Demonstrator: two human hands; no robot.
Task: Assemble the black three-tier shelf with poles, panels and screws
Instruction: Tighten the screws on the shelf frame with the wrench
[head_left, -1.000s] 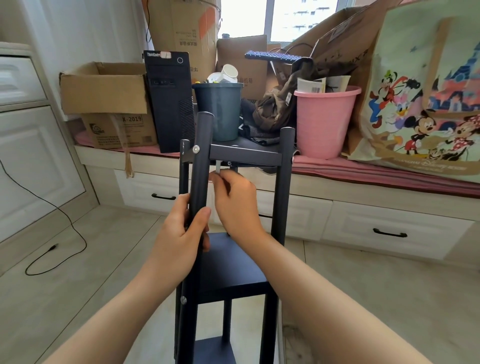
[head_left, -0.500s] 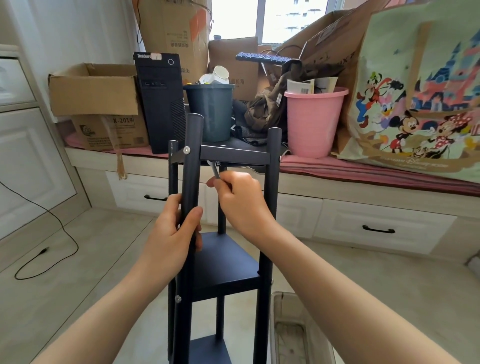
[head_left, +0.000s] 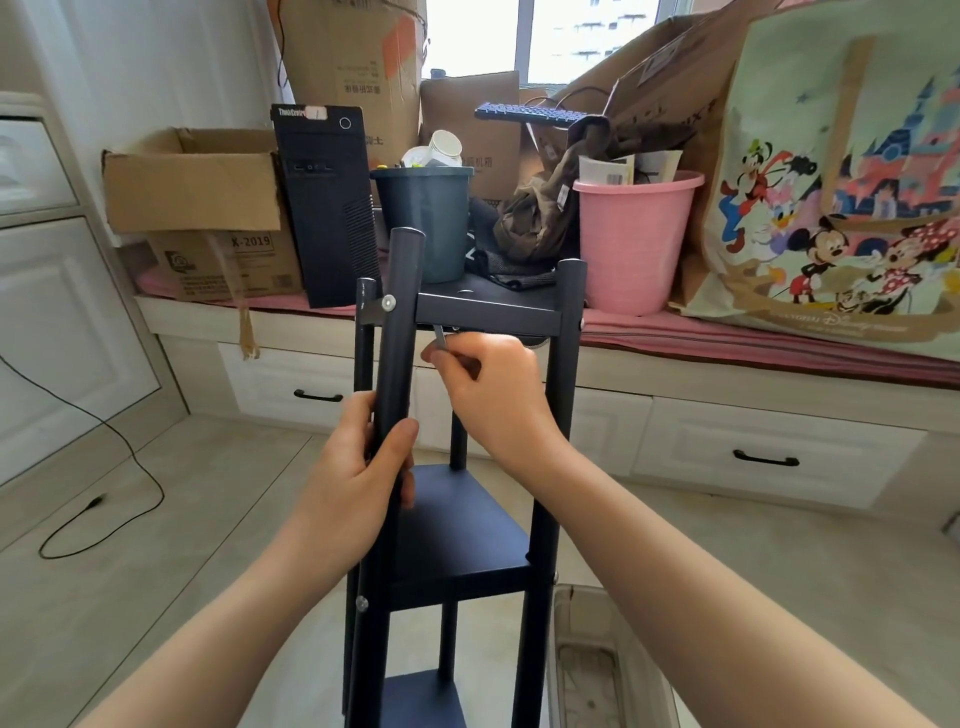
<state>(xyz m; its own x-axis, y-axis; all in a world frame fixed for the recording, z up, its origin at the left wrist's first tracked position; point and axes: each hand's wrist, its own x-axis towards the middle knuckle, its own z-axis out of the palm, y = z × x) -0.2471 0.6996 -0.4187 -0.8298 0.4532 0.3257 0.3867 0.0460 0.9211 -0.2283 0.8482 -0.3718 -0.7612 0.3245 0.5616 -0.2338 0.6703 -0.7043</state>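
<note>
Head view: our left hand (head_left: 358, 483) is wrapped around the near left pole (head_left: 397, 332) of the black shelf (head_left: 457, 525), which stands upright on the floor (head_left: 156, 571). Our right hand (head_left: 493, 389) pinches a small metal key (head_left: 441, 338) just under the top panel (head_left: 488, 312), its tip hidden beneath the edge. Open floor lies to the left; a clear bin (head_left: 608, 665) crowds the right. Our arms cover part of the lower tiers.
</note>
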